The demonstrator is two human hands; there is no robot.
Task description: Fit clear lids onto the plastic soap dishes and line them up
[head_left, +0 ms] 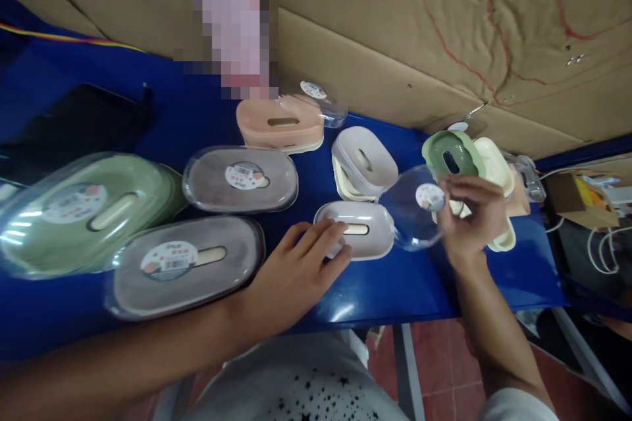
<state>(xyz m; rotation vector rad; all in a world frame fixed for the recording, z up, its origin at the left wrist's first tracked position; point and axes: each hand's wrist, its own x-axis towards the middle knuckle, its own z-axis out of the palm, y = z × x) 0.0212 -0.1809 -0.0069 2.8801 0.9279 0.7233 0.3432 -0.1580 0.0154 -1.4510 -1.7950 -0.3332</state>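
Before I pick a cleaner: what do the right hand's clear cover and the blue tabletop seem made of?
The clear cover looks like thin, glossy plastic: blue shows through it. The tabletop has a smooth, shiny surface with bright glare, perhaps laminate or painted metal.

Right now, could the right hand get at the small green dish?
Probably yes: the right hand is close to the green dish, whose top looks uncovered. That hand holds a clear lid, though, which might need putting down first.

No text is legible; print on the round white label (430,197) on the clear oval plastic cover (412,226) at three o'clock is blurred.
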